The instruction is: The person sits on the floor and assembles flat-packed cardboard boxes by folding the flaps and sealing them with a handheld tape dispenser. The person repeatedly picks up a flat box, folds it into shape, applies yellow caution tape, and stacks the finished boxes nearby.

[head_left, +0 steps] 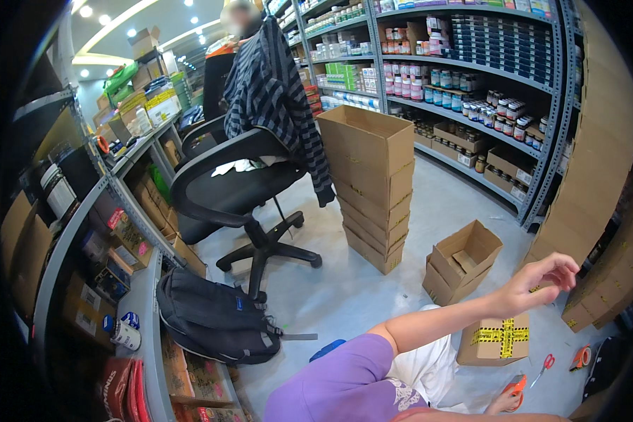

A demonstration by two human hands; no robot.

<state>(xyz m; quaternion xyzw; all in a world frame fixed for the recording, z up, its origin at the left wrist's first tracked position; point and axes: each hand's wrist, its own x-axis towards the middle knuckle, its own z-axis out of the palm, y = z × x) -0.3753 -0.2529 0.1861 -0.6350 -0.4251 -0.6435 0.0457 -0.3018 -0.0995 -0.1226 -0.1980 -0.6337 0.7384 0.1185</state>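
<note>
My left hand (pixel 541 283) is raised in the air above and to the right of a small cardboard box (pixel 475 347), its fingers loosely curled and apart with nothing visible in them. Yellow-and-black printed tape crosses the top of that box, which sits on the floor by my white-trousered leg (pixel 429 355). At the lower edge my right hand (pixel 501 402) is closed on an orange tape dispenser (pixel 517 388), partly cut by my forearm. Red-handled scissors (pixel 548 362) and an orange roll of tape (pixel 581 357) lie on the floor to the right of the box.
Nested open cartons (pixel 464 260) stand beyond the taped box, with a tall carton stack (pixel 373 190) behind. A black office chair (pixel 239 190) draped with a striped garment (pixel 267 84) and a dark backpack (pixel 218 316) are left. Shelves (pixel 471 112) line the back; another person (pixel 221 63) stands far off.
</note>
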